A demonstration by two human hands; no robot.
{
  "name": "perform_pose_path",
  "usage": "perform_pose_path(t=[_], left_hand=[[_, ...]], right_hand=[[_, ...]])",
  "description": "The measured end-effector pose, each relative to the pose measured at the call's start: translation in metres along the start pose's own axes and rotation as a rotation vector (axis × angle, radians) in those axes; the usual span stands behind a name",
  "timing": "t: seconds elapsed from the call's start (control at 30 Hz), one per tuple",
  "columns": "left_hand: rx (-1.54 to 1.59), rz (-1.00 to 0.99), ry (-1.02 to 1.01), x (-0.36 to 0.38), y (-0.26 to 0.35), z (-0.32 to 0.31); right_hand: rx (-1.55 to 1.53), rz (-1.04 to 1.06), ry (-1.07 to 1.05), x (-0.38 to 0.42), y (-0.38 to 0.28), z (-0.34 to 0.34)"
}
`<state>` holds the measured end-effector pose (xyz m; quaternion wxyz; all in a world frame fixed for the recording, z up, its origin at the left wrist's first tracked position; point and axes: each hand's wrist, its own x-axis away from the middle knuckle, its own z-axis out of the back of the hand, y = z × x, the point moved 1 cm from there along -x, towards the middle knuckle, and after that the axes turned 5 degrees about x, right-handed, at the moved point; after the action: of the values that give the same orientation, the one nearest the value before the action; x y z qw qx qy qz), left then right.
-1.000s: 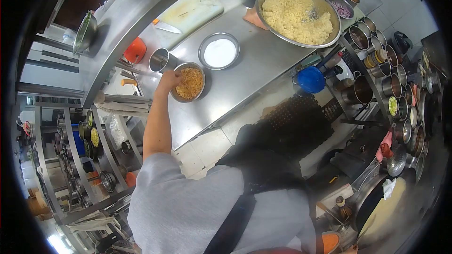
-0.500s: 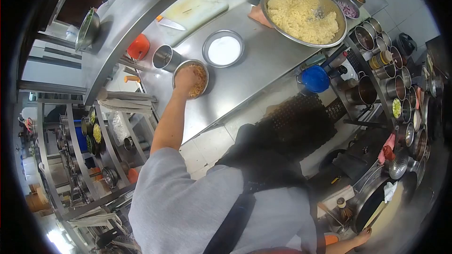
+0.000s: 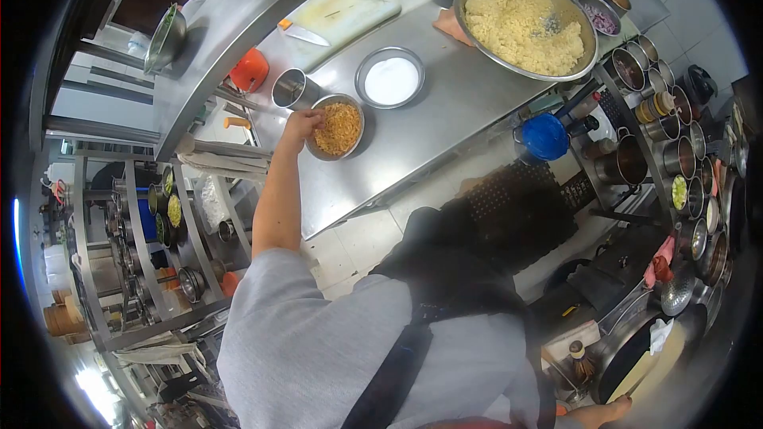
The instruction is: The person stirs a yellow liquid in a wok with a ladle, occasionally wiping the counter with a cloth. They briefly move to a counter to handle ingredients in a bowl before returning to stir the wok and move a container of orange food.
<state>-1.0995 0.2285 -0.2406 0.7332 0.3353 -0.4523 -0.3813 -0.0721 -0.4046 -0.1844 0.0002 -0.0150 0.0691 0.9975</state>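
My left hand (image 3: 304, 125) is at the near-left rim of a small round stainless-steel bowl (image 3: 362, 123) filled with orange-brown crumbly flakes (image 3: 340, 131). My fingers are drawn in narrow, their tips partly hidden, so I can't tell whether they pinch any flakes. The bowl sits on the brushed-steel counter (image 3: 445, 103), just beside a tall silvery metal cup (image 3: 294, 87) whose bottom I can't see, and near a shallow steel dish (image 3: 419, 79) of white contents (image 3: 391, 81).

My right hand (image 3: 612, 411) is low in view, its wrist cut off by my body. It seems curled at a thin dark handle, but it's too small and blurred to be sure what I grip. It lies by a large dark wok (image 3: 620, 365), whose pale yellow contents (image 3: 664, 361) are partly covered by a crumpled white cloth (image 3: 660, 335); the wok's far side fades into the lens's dark border.
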Motion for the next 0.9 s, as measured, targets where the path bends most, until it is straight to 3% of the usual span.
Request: perform_pose_path(t=[0.1, 0.13, 0.17, 0.23, 0.3, 0.4, 0.5, 0.57, 0.73, 0.77, 0.83, 0.87, 0.9], left_hand=[[-0.032, -0.01, -0.013, -0.001, 0.0, -0.003], [-0.375, -0.169, 0.09, 0.001, 0.005, -0.004], [-0.716, -0.331, 0.194, -0.001, 0.005, -0.004], [-0.742, -0.364, 0.162, -0.002, 0.006, -0.009], [-0.763, -0.405, 0.125, 0.0, 0.015, -0.024], [-0.971, -0.368, 0.043, 0.018, 0.021, -0.062], [-1.113, -0.442, 0.187, 0.018, 0.013, -0.084], [-1.162, -0.353, 0.259, 0.01, 0.008, -0.086], [-1.125, -0.239, 0.181, 0.008, 0.024, -0.041], [-1.092, -0.157, 0.109, 0.006, 0.025, -0.029], [-1.013, -0.225, 0.083, -0.009, 0.008, -0.008], [-0.933, -0.293, 0.053, -0.008, 0.007, -0.004], [-0.933, -0.291, 0.06, -0.008, 0.005, -0.001]], right_hand=[[-0.049, 0.028, 0.087, -0.031, 0.046, -0.019], [-0.069, 0.025, 0.135, -0.053, 0.064, -0.032], [0.17, 0.077, 0.069, -0.018, 0.048, -0.004], [0.649, 0.227, -0.016, 0.065, 0.006, 0.062], [0.328, 0.103, 0.113, 0.106, 0.015, 0.069], [0.173, 0.057, 0.198, 0.151, 0.023, 0.08], [0.122, 0.026, 0.242, 0.176, 0.024, 0.092], [0.108, 0.007, 0.246, 0.188, 0.025, 0.094], [-0.036, 0.209, 0.277, 0.236, -0.017, 0.128], [-0.053, 0.27, 0.207, 0.202, 0.007, 0.104], [-0.097, 0.383, 0.056, 0.132, 0.06, 0.052], [-0.102, 0.387, 0.056, 0.133, 0.05, 0.051], [-0.101, 0.262, 0.049, 0.132, 0.036, 0.048]])
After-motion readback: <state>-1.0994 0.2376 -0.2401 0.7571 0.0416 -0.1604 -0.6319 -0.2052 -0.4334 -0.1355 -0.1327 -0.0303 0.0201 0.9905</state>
